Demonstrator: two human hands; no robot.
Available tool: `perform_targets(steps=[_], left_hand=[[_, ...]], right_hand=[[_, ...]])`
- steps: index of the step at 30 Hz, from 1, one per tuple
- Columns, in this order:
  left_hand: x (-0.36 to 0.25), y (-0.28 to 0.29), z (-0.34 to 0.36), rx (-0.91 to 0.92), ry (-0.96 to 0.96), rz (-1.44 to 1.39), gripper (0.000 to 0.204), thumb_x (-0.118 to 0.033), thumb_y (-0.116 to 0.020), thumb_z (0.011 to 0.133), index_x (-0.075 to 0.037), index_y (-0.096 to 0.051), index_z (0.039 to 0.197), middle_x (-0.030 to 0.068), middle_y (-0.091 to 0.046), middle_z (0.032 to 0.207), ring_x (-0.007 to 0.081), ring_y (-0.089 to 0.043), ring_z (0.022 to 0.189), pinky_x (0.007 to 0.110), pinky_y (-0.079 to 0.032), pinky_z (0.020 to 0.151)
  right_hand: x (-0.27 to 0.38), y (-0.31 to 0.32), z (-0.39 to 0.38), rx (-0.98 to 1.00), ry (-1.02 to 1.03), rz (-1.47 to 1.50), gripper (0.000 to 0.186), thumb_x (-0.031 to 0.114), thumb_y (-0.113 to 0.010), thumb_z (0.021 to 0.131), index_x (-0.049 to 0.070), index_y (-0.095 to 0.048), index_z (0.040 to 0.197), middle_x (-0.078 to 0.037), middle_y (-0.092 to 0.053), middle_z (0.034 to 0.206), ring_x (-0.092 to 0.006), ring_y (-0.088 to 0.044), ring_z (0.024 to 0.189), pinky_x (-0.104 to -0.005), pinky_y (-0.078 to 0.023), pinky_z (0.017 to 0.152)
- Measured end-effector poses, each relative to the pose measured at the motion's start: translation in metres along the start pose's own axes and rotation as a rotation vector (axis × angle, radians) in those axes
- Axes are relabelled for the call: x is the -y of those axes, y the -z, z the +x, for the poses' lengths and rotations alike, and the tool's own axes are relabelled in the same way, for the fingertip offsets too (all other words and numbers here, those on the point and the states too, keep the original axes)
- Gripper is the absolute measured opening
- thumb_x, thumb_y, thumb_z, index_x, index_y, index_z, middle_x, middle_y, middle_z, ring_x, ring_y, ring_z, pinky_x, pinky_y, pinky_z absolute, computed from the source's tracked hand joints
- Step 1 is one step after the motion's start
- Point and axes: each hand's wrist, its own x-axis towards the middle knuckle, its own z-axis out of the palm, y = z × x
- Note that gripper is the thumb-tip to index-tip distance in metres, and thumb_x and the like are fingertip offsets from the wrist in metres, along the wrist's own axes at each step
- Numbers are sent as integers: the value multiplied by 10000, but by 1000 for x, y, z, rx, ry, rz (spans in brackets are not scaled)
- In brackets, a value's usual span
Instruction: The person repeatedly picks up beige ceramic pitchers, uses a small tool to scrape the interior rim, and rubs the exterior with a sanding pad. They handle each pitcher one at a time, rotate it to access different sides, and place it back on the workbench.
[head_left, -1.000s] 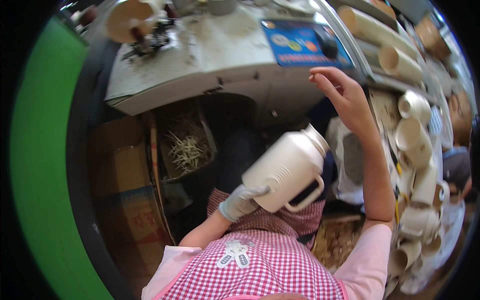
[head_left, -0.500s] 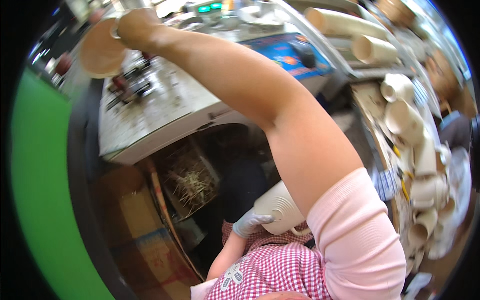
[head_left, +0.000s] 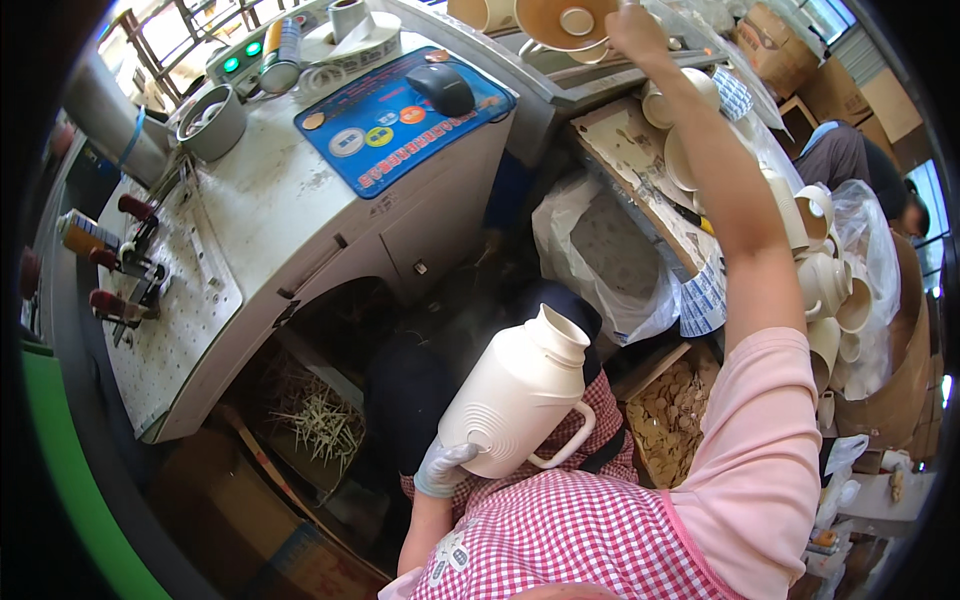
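My left hand (head_left: pixel 443 467), in a pale glove, grips the base of a cream plastic jug (head_left: pixel 518 392) with a side handle, held tilted above my lap and checked apron. My right arm stretches far up and to the right. My right hand (head_left: pixel 637 27) touches the rim of a tan round lid or bowl (head_left: pixel 567 22) on the upper shelf; whether it grips the piece is unclear.
A grey machine table (head_left: pixel 260 215) carries a blue mat (head_left: pixel 400 117), a computer mouse (head_left: pixel 441 88), a metal bowl (head_left: pixel 212 122) and clamps. Cream jugs and cups (head_left: pixel 825 285) pile at the right. Another person (head_left: pixel 860 170) sits at the far right. A box of scraps (head_left: pixel 668 420) lies below.
My right arm has swung from the upper left over to the upper right shelf. The view has turned right. The left hand keeps the jug over my lap.
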Motion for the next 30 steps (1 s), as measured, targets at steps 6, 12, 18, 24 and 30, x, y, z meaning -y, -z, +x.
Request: perform_targets(steps=[6, 12, 18, 24, 30], left_hand=[[4, -1, 12, -76, 9, 13, 933, -210, -858, 726, 67, -438, 1511, 168, -601, 1437, 287, -605, 1293, 407, -471, 1107], [-1, 0, 10, -127, 13, -34, 896, -187, -875, 708, 64, -491, 1478, 168, -645, 1373, 290, -633, 1247, 406, -491, 1074], [1, 11, 10, -148, 71, -78, 920, -167, -882, 683, 65, -488, 1482, 181, -642, 1384, 311, -638, 1250, 427, -501, 1070], [0, 13, 8, -180, 92, -83, 934, -166, -884, 668, 71, -488, 1479, 184, -640, 1388, 314, -637, 1252, 426, -504, 1067], [-2, 9, 2, -224, 95, -52, 977, -193, -881, 675, 73, -440, 1506, 197, -611, 1410, 323, -617, 1267, 443, -508, 1066]], right_hand=[[35, -81, 13, -98, -433, 400, 328, 175, -453, 1004, -34, -651, 1161, -285, -737, 1027, -448, -724, 989, -532, -573, 883], [68, -53, -10, -128, -408, 471, 354, 304, -554, 1019, -19, -695, 1056, -235, -753, 1037, -422, -738, 962, -517, -579, 865], [64, -30, -8, 180, -194, 700, 240, 221, -734, 914, -6, -725, 993, -261, -740, 979, -417, -727, 946, -503, -568, 804], [64, -120, 18, -92, -401, 687, 447, 375, -491, 1031, 11, -738, 1110, -281, -722, 1133, -446, -680, 1133, -508, -524, 967], [13, -166, 48, -130, -534, 671, 596, 482, -371, 1042, 34, -737, 1186, -279, -692, 1246, -439, -629, 1237, -515, -452, 1076]])
